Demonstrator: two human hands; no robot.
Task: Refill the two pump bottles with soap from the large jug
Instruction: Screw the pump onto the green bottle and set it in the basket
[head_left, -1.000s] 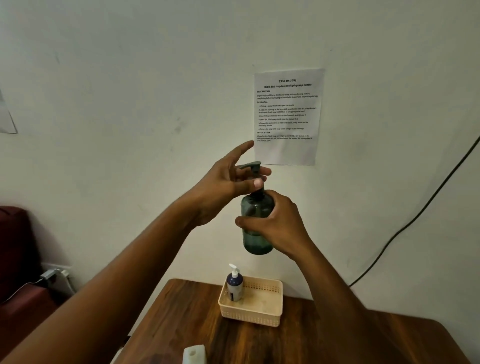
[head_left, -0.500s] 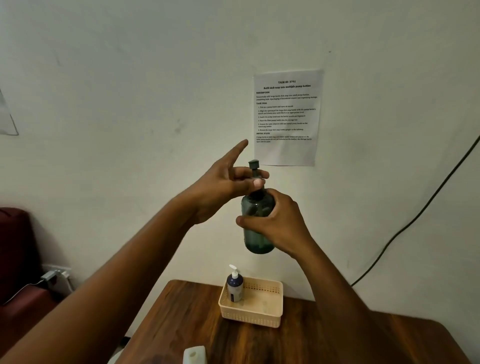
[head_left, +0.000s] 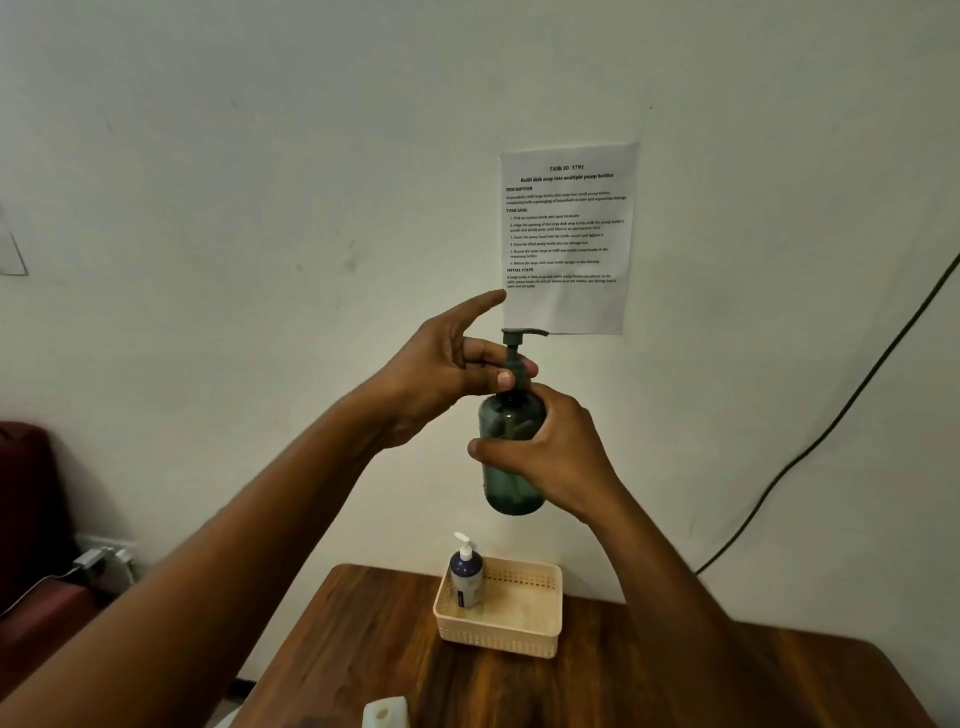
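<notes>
Above the wooden table (head_left: 727, 686), right grip (head_left: 550, 457) wraps the green bottle (head_left: 511, 483), left grip (head_left: 457, 374) pinches its pump (head_left: 514, 348).

small bottle (head_left: 466, 578) in the basket's (head_left: 501, 642) left end — basket on the table (head_left: 363, 654), by the wall.

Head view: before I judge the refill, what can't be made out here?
- Jug: cut off by the bottom edge; only its white top shows.
- Green bottle: soap level unreadable through dark tint and the right hand.
- Pump collar: covered by the left hand.
- White-pump bottle: opaque, fill hidden.
</notes>
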